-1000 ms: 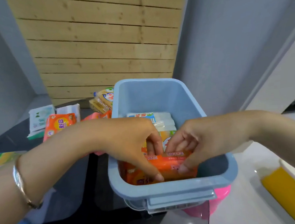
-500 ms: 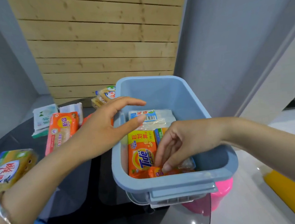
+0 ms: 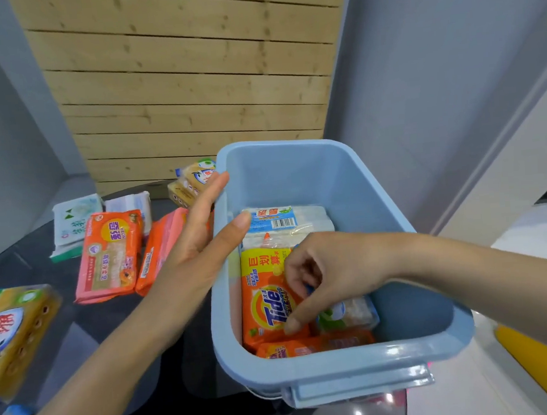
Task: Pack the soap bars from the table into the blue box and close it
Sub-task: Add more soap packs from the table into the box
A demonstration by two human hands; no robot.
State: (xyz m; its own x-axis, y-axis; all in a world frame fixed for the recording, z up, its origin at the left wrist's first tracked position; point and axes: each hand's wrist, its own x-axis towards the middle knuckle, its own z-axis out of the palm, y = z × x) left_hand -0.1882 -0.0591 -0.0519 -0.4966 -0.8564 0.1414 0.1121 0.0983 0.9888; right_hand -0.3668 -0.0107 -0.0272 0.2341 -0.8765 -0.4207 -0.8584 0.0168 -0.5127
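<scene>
The blue box (image 3: 359, 359) stands open at the table's right edge. Inside lie an orange Tide soap pack (image 3: 265, 303), a white pack with a barcode (image 3: 281, 221) at the far end, a clear pack (image 3: 347, 314) and an orange pack (image 3: 312, 346) against the near wall. My right hand (image 3: 323, 273) is down in the box, fingertips touching the Tide pack and the clear pack. My left hand (image 3: 199, 236) hovers open at the box's left rim, holding nothing. Several soap packs remain on the table: two orange ones (image 3: 110, 256), white ones (image 3: 76, 219), yellow ones (image 3: 194, 180).
A large yellow soap pack (image 3: 12, 336) lies at the near left on the dark glass table (image 3: 118, 334). A pink object (image 3: 392, 397) shows under the box. A yellow thing (image 3: 546, 369) sits at the right on the white floor. Wood slats and grey walls stand behind.
Both hands had pressed an orange pack down at the box's near end. My left hand has let go and lifted out to the left rim; my right hand stays inside.
</scene>
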